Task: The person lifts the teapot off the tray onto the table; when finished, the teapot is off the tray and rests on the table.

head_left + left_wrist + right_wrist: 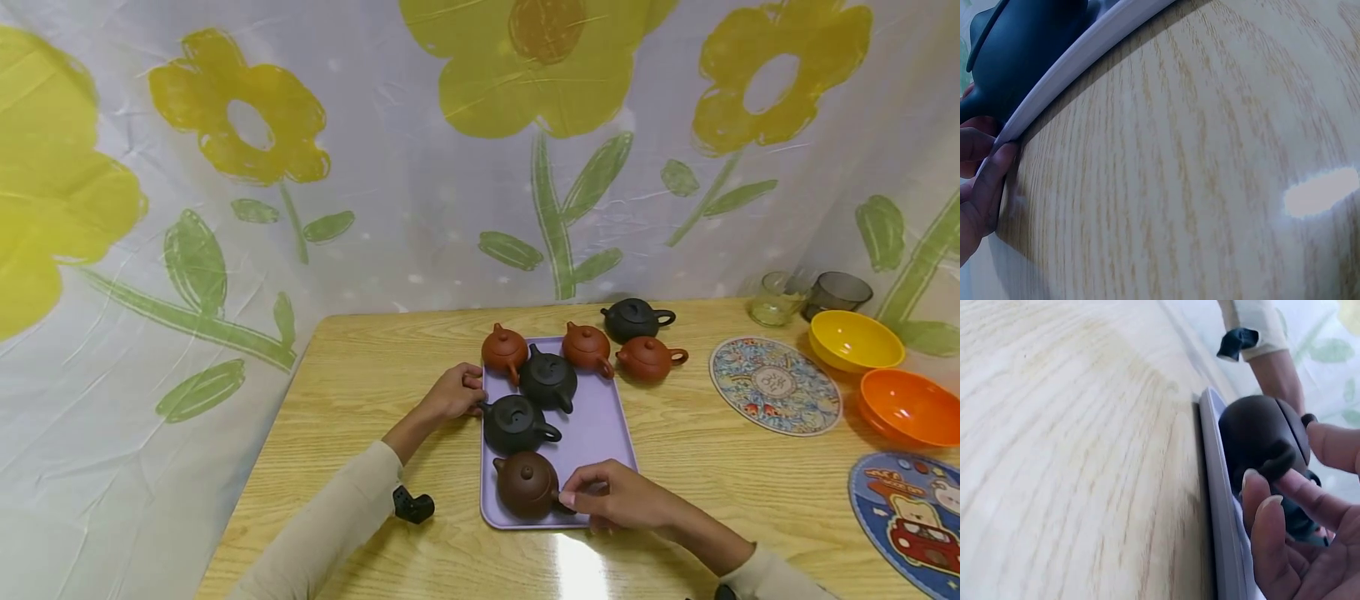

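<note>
Teapots [548, 379] crowding lilac tray [596, 429]

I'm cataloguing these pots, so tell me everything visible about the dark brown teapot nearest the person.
The dark brown teapot looks like matte, unglazed clay: a round squat body, a domed lid with a small knob, a short spout pointing left and a loop handle on its right. It stands upright with its lid on, at the near end of the lilac tray, just in front of a black teapot. The right hand pinches its handle.
</note>
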Tool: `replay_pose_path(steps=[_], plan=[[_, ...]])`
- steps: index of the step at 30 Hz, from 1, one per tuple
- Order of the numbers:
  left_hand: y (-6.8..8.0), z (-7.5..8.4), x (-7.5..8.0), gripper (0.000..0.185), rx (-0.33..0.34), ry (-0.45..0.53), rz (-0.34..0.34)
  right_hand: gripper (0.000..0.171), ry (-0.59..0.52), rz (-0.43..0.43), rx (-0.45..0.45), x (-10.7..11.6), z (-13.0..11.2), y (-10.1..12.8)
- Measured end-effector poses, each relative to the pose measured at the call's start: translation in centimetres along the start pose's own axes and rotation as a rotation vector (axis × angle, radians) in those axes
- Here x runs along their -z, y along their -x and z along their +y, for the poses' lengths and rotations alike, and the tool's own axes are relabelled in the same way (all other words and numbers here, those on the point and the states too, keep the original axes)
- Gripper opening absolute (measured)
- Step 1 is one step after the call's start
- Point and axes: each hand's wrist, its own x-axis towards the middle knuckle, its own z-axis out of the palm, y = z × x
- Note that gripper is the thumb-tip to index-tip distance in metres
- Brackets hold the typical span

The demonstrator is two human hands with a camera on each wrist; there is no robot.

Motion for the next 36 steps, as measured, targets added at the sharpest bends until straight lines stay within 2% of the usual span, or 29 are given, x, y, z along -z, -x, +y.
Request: replay_pose_path(steps=[5, 12, 18, 29, 36], plan=[[0.0, 0.0, 0.0, 0.044, 0.003, -0.004, -0.005, 0.035, 0.0, 0.004, -0.017, -0.7, -0.2, -0.3], [0.0, 0.0, 0.0, 0.044, 0.0, -0.006, -0.004, 0.047, 0.039, 0.053, -0.026, -1.4, -0.3, -0.9], [0.1, 0.1, 0.0, 0.045, -0.001, -0.015, 0.002, 0.045, 0.022, 0.088, -0.012, -1.7, -0.3, -1.1], [0.0, 0.0, 0.1, 0.045, -0.01, -0.008, -0.005, 0.043, 0.038, 0.05, 0.06, -1.2, -0.1, -0.8], [0.3, 0.0, 0.2, 0.042, -0.041, 0.0, -0.029, 0.039, 0.06, -0.021, 0.136, 0.5, -0.2, -0.1]])
